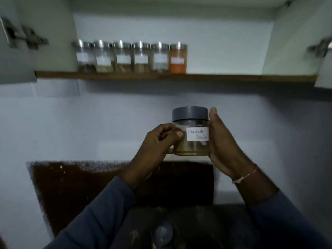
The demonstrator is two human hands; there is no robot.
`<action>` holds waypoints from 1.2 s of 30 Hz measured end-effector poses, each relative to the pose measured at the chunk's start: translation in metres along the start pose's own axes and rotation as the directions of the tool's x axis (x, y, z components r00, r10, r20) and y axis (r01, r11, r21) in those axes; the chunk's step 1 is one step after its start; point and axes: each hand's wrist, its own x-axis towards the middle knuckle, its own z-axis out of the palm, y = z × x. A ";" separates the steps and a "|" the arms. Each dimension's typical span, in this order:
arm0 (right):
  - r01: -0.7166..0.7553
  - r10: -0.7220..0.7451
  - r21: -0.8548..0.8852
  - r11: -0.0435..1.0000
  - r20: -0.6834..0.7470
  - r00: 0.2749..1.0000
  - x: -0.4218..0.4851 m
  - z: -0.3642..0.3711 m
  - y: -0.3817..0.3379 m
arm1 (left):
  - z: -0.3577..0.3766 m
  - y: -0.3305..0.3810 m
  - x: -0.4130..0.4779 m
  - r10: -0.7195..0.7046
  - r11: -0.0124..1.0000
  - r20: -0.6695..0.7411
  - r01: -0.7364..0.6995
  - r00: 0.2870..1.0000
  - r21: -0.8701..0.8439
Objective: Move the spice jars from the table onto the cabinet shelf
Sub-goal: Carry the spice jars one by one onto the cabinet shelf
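Observation:
I hold a clear jar (191, 147) with a grey lid and a white label reading "Coriander Powder" in mid-air, in front of the white wall and below the shelf. A pale yellow-green powder fills its bottom. My left hand (159, 141) pinches its left side with curled fingers. My right hand (221, 142) wraps its right side, thumb up beside the lid. On the wooden cabinet shelf (224, 77) a row of several labelled, metal-lidded spice jars (132, 58) stands at the left; the rightmost holds orange powder (178, 59).
Both cabinet doors hang open, with hinges at the left (27, 39) and right (318, 49). The shelf is bare right of the orange jar. A dark brown countertop (75, 187) lies below. Another grey-lidded jar (162, 232) shows dimly at the bottom.

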 end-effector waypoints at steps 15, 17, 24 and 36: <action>0.382 -0.489 -0.494 0.781 -0.102 0.867 0.156 -0.029 -0.173 | -0.009 0.109 0.194 0.274 0.439 0.156 -0.267 0.949 0.858; 0.287 -0.448 -0.593 0.753 -0.142 0.883 0.179 -0.044 -0.162 | -0.008 0.091 0.206 0.244 0.277 0.165 -0.231 0.956 0.933; 0.045 -0.283 -0.770 0.636 -0.178 0.942 0.249 -0.094 -0.150 | -0.001 0.077 0.228 0.395 0.122 0.111 -0.172 0.912 0.978; -0.089 -0.213 -0.943 0.321 -0.163 0.963 0.334 -0.092 -0.146 | 0.001 0.061 0.229 0.586 0.055 0.053 -0.104 0.809 0.993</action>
